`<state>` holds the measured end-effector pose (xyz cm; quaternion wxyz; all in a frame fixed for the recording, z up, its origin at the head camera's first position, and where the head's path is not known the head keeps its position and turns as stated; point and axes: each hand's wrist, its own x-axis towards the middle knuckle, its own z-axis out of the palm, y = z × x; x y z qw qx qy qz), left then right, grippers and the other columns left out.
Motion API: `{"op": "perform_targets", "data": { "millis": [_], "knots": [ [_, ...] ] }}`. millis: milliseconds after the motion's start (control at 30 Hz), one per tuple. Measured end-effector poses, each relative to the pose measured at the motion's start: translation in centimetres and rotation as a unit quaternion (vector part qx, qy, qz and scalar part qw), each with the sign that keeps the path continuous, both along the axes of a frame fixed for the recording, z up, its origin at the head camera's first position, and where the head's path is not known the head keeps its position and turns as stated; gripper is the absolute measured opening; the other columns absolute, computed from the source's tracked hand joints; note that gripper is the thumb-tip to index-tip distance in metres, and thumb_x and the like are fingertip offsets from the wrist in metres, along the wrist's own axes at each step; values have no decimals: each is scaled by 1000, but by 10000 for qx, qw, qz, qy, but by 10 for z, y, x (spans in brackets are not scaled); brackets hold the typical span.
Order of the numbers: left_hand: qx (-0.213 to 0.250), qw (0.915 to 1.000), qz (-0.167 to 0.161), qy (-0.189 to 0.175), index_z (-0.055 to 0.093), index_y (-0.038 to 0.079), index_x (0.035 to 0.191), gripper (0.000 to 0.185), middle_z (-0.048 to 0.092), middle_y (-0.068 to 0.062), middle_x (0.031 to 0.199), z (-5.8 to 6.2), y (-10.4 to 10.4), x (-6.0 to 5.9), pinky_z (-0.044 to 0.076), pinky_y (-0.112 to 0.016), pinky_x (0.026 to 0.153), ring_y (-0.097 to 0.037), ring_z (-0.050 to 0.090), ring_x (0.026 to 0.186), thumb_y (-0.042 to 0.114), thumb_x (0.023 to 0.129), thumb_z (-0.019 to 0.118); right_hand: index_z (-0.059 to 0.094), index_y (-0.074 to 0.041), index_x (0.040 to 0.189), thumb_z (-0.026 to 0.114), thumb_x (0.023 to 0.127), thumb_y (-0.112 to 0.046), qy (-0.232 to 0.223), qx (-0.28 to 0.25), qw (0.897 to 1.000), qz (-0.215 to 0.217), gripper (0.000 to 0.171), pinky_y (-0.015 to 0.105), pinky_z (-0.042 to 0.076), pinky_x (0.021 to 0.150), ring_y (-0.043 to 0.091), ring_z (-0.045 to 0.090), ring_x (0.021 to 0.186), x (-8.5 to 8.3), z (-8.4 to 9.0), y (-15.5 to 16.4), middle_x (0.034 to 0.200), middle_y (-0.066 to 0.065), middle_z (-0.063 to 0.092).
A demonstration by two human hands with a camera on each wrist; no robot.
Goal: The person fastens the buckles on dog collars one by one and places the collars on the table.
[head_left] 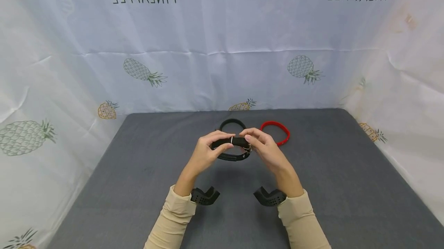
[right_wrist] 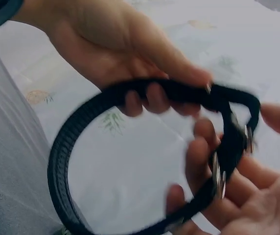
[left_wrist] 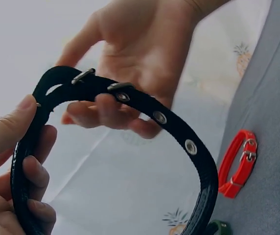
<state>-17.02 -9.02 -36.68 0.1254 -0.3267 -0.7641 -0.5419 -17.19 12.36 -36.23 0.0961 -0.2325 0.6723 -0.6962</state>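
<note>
Pineapple-print sheeting [head_left: 222,48] hung on three sides of a grey mat [head_left: 347,187]. Above the mat's middle, held up off it: a black collar [head_left: 231,156], looped, with a metal buckle [head_left: 247,148] and a row of eyelets [left_wrist: 160,117]. Left hand [head_left: 204,152] curled round the strap, thumb pressed along its top; right hand [head_left: 263,147] pinching the buckle end with fingertips. Probably light and limp, bending freely along its length, glossy and so perhaps a little slick; best taken by the strap just beside the buckle, where the metal gives something firm to pinch. Behind the collar, lying on the mat: another black collar [head_left: 231,124] and, to its right, a red collar [head_left: 277,131]. Eyelets sharp only in the left wrist view; ribbed inner face of the strap only in the right wrist view, blurred; both spare collars together only from the head.
</note>
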Motion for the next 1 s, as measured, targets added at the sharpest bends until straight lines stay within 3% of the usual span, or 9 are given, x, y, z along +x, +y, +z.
{"op": "perform_targets", "data": {
  "millis": [133,233,600,767,1000],
  "knots": [
    [139,9997,-28,-221,69,0,115,28,70,-17,107,1,-2,0,52,-21,77,-7,61,91,8,88,68,61,-18,110,43,104,-21,-85,-21,9979,644,20,26,49,83,13,58,84,-5,-3,8,93,-7,64],
    [168,9994,-63,-283,68,-2,114,28,69,-18,107,2,-2,0,52,-21,76,-3,60,89,8,89,67,64,-17,104,45,103,-20,-115,-49,9970,761,19,24,49,80,12,56,81,-6,-3,9,86,-7,64],
    [237,9982,-115,-547,66,0,111,24,68,-19,103,3,-1,1,54,-21,77,2,59,86,9,88,68,65,-22,90,52,99,-15,107,-266,9988,388,18,21,43,69,9,49,73,-3,-2,0,75,-9,55],
    [71,9984,-240,-498,65,0,113,25,67,-19,104,3,-1,1,53,-21,76,3,59,87,9,90,67,62,-18,81,53,96,-8,259,-363,9989,115,20,23,37,65,8,43,66,-4,-5,-6,69,-10,50],
    [41,9983,-135,-568,64,3,113,24,67,-17,101,3,-2,1,52,-22,75,0,57,84,12,91,66,64,-19,86,52,99,-14,-36,-118,9999,59,18,23,43,70,8,48,70,-2,-4,-4,72,-10,55]
  ]
}}
